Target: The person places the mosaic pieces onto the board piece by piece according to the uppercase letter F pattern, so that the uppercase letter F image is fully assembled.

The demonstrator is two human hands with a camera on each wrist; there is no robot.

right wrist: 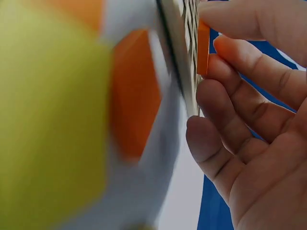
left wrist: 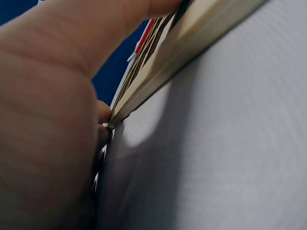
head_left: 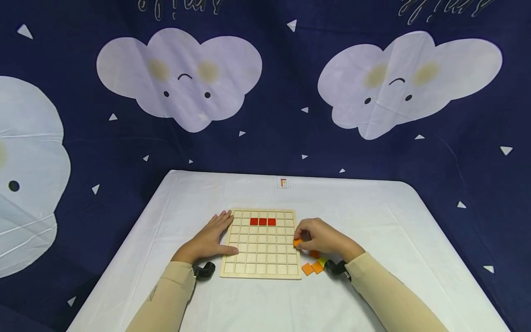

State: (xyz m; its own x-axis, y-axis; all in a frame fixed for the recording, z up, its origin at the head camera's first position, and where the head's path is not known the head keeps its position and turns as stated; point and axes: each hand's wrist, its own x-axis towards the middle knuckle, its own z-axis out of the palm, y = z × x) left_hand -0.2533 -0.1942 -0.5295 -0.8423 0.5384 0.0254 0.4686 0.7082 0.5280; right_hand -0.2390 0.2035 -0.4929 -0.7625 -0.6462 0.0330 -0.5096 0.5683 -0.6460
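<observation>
A square wooden grid board lies on the white table. Three red tiles sit side by side in its second row from the far edge. My left hand rests along the board's left side, fingers extended at the upper left corner and the thumb lying over the edge. At the right edge of the board, my right hand pinches an orange square tile between thumb and fingers. From the right wrist, this tile shows edge-on against the grid, its top hidden by the thumb.
Beside the board's lower right, under the right wrist, lie loose orange tiles, a yellow tile and a darker orange tile. A small printed grid card lies at the table's far edge. Dark blue cloud-patterned cloth hangs behind.
</observation>
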